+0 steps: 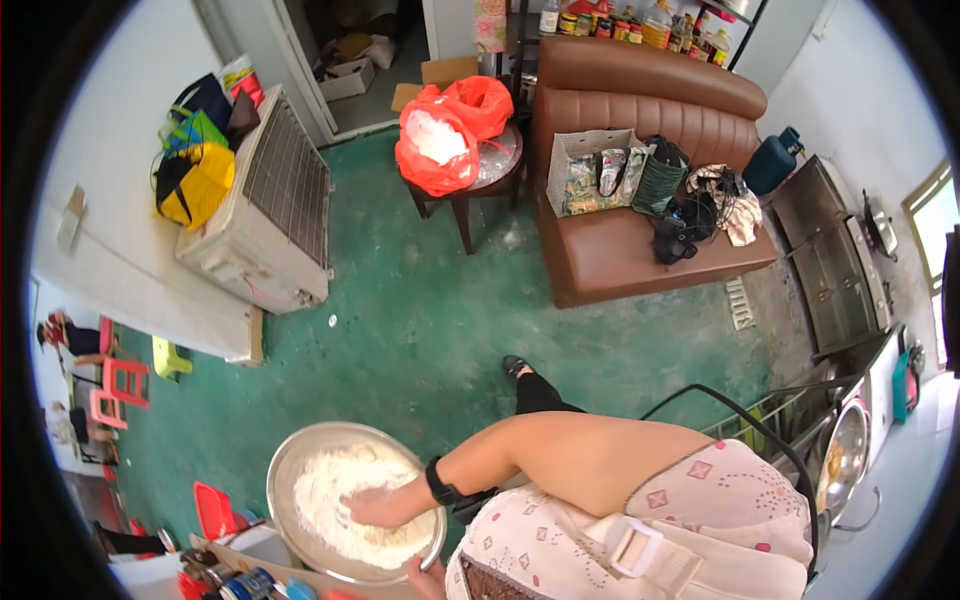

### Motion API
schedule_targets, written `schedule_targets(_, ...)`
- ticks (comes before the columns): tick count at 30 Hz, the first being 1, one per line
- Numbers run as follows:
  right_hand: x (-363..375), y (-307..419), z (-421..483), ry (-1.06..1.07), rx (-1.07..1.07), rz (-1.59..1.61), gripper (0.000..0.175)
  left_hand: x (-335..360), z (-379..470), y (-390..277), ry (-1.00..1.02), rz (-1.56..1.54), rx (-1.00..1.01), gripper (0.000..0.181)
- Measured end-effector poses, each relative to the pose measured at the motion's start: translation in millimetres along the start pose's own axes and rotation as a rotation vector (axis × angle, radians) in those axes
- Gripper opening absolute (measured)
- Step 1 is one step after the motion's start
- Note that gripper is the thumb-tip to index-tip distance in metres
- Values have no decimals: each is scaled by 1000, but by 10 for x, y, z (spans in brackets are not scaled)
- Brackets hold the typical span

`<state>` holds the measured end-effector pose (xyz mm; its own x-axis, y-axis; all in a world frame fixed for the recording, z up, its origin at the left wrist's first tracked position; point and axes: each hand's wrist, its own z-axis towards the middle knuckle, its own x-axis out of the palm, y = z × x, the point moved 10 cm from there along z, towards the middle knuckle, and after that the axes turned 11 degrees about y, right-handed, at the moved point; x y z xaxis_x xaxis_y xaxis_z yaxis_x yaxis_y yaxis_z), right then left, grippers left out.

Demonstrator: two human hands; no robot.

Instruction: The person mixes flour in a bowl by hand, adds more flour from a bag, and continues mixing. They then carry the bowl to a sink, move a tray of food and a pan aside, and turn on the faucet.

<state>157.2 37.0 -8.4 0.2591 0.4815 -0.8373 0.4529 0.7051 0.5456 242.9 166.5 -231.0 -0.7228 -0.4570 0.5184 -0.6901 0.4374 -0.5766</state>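
Observation:
A wide metal basin (281, 480) holding white flour (322, 480) stands at the lower left. Into the flour reaches my right hand (379, 506), with powder on its fingers and the fingertips partly sunk, so their grip is unclear. A black band (442, 484) circles that wrist. At the bottom edge, my left hand (426, 579) grips the basin's near rim; the picture's border cuts off most of it.
Jars and a red plastic scoop-like container (214, 510) crowd beside the basin. Bags lie on the brown sofa (592, 259). Red plastic bags (439, 161) cover a small round table. An air-conditioner outdoor unit (255, 255) stands left; a metal bowl (844, 457) sits right.

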Motion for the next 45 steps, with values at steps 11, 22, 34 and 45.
schedule_targets(11, -2691, -2776, -2341, -475, 413, -64, 17, 4712, 548, 271, 450, 127, 18, 33)
schedule_targets(22, -4278, -4405, -3310, -478, 643, -26, 13, 7194, 1645, 485, 524, 367, -104, 34)
schedule_targets(34, -5714, -5965, -3290, -709, 756, -175, 11, 8941, 3050, -53, 598, 601, -195, 50)
schedule_targets(45, -6415, -6584, -3293, -910, 635, -81, 14, 9520, 3806, -93, 510, 548, -210, 29)
